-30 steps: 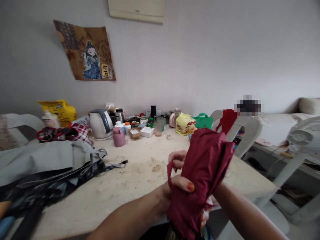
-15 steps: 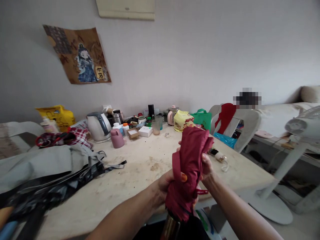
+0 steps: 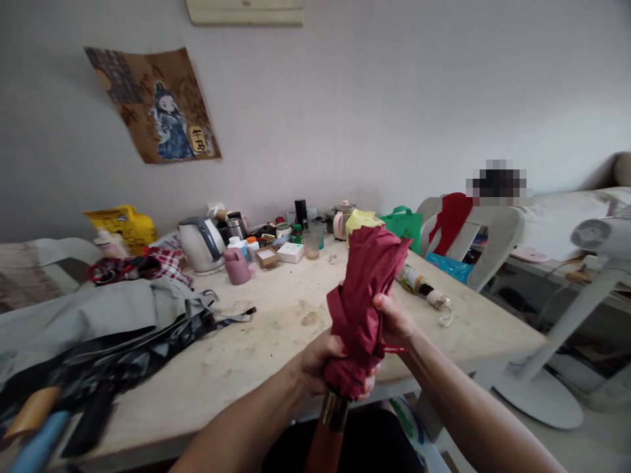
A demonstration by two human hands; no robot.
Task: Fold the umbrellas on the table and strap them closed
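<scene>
A dark red folding umbrella (image 3: 362,289) is held up in front of me over the table's front edge, its canopy bunched together. Its brown handle with a shiny metal collar (image 3: 334,412) points down toward my lap. My left hand (image 3: 323,361) is wrapped round the lower canopy just above the collar. Higher up on the right side, my right hand (image 3: 392,318) grips the fabric, its thumb on the folds and its other fingers hidden behind. A thin red strap (image 3: 394,349) sticks out below the right hand.
Grey and black folded umbrellas (image 3: 162,341) lie on the table's left. Along the back stand a kettle (image 3: 200,244), a pink jug (image 3: 237,265), cups and boxes. Another small umbrella (image 3: 426,289) lies to the right. A white fan (image 3: 591,263) stands beyond the table; a person sits behind a chair.
Both hands stay on the umbrella. The canopy looks wrapped tighter, and the loose flap on its left now lies closer to it. More of the handle shows, and the view has shifted slightly.
</scene>
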